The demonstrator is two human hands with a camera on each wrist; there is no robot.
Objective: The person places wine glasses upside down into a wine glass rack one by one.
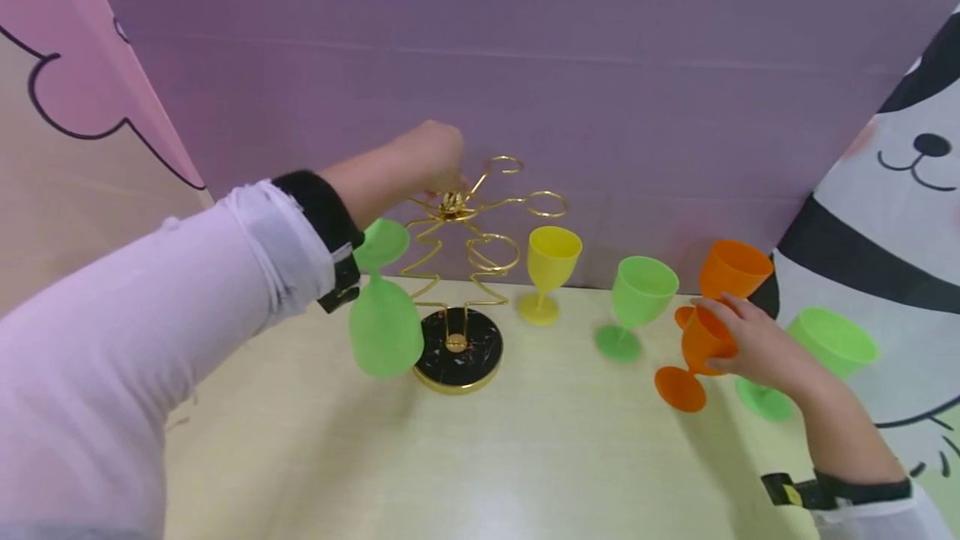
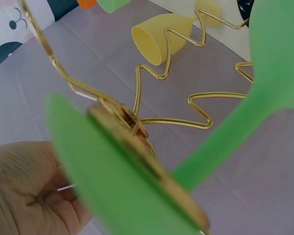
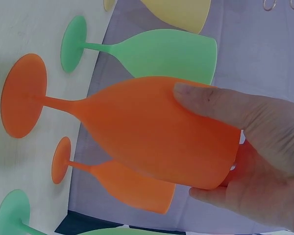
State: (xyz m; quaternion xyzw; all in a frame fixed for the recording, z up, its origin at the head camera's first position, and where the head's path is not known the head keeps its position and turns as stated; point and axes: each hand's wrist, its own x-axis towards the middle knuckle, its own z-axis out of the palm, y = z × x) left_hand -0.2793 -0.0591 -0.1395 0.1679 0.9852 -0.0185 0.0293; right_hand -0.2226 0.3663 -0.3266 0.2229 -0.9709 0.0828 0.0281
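A gold wire goblet rack (image 1: 491, 250) with a black round base stands in the middle of the table. My left hand (image 1: 427, 158) grips the top of the rack; its fingertips are partly hidden. A green goblet (image 1: 386, 327) hangs upside down on the rack's left side, its foot (image 2: 88, 161) close in front of the hand in the left wrist view. At the right, my right hand (image 1: 757, 348) holds an orange goblet (image 3: 157, 132) by the bowl, thumb on one side and fingers on the other. The foot of this goblet (image 1: 680, 390) points down toward the table.
Upright to the right of the rack stand a yellow goblet (image 1: 553, 261), a green goblet (image 1: 643, 290), another orange goblet (image 1: 735, 267) and a further green goblet (image 1: 832, 344). A purple backdrop (image 1: 600, 107) rises behind the table (image 1: 525, 457).
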